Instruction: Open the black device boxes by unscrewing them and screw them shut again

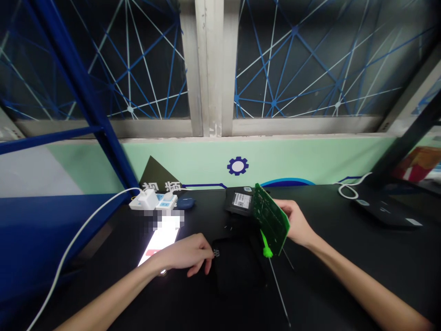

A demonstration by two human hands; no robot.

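Note:
My right hand (298,225) grips a green circuit board (270,218) by its right edge and holds it tilted above the black table (344,257). My left hand (191,255) rests low on the table, fingers curled in a pinch on a tiny dark part (216,252) at the edge of a black pad (237,269). A screwdriver with a green handle (266,246) and a thin shaft lies on the table just below the board.
A lit phone (160,239) lies left of my left hand. Behind it sit a white power strip (153,201) with a white cable, a small blue case (186,202) and a black box with a label (239,201). A dark device (386,207) lies far right.

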